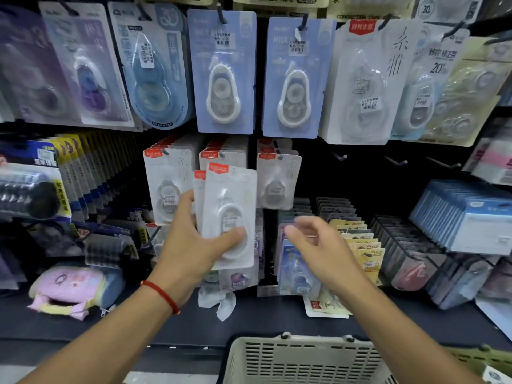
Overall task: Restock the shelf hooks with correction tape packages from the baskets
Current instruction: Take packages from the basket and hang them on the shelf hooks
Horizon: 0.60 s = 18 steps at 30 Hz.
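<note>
My left hand [194,236] grips a small stack of white correction tape packages [230,200] with red top labels, thumb across the front one. It holds them upright before the lower hook row. My right hand [313,242] hovers just right of the stack, blurred, fingers loosely bent and holding nothing. Three lower hooks carry the same white packages: a left row [166,176], a middle row [224,156] and a right row [277,178]. A beige slotted basket [304,358] stands below at the front; its contents are hidden.
Three bare hooks [396,162] jut from the dark panel right of the filled ones. Blue correction tape packs [224,73] hang above. Card stock in wire racks [360,245] fills the lower shelf, with a pink pouch [69,286] at left and a green basket [482,358] at the far right.
</note>
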### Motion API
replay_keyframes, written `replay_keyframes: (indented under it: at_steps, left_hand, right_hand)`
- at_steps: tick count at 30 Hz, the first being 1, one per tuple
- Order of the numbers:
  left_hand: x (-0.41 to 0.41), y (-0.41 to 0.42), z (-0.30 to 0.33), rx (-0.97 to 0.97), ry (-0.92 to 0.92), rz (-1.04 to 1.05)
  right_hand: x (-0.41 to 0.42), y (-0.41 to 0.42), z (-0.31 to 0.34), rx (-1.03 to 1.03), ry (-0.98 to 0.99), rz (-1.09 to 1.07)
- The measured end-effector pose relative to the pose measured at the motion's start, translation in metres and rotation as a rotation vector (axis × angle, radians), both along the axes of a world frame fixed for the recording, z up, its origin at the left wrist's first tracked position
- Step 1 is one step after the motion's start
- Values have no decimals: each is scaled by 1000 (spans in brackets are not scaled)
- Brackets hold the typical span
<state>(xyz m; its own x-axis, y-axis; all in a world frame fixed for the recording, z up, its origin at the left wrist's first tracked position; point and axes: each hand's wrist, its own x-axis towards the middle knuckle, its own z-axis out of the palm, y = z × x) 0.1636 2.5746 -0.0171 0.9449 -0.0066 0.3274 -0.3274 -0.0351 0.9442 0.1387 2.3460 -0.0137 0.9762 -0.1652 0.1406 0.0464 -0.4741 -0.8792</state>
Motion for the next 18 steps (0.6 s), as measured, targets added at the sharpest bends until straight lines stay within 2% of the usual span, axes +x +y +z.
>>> replay_keyframes:
  at_steps: [2, 5, 10, 14, 18]
  left_hand:
    - [-3, -7, -2, -11, 56, -65]
    - [-8, -17, -3, -47, 119, -128]
    - [-8, -17, 3, -211, 224, -167]
    - [-3, -11, 2, -163, 190, -63]
    - [-1, -8, 1, -165, 169, -27]
  right_hand:
    - [-4, 8, 0, 166, 18, 197]
    - [-7, 15, -4, 171, -11, 323]
    - [-5, 12, -5, 278, -60, 196]
    - [-4, 8, 1, 413, -164, 130]
    - [1, 2, 8, 438, -203, 104]
